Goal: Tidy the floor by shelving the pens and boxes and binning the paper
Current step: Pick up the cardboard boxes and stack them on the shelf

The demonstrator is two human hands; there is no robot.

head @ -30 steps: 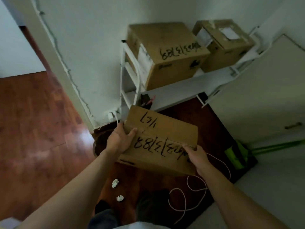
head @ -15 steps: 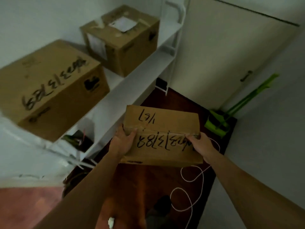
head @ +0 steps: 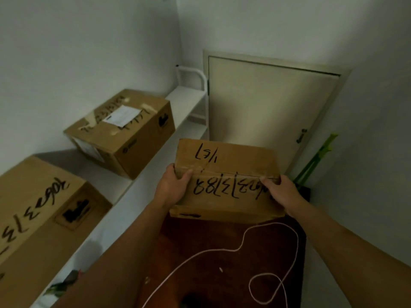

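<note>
Shelving step: my left hand (head: 172, 187) and right hand (head: 281, 192) clamp the cardboard box (head: 226, 181) by its sides; next, I'd guess, onto shelf (head: 189, 101)'s bare far end.

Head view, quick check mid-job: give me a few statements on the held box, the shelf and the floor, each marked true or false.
1. Both hands grip the held box, the left hand and right hand at opposite ends. True.
2. The held box already rests on the shelf. False: it is in the air, beside the shelf.
3. Two other boxes sit on the shelf: the far box and the near box. True.
4. The shelf's far end is full. False: it is bare past the far box.
5. A white cord lies on the floor. True.
</note>
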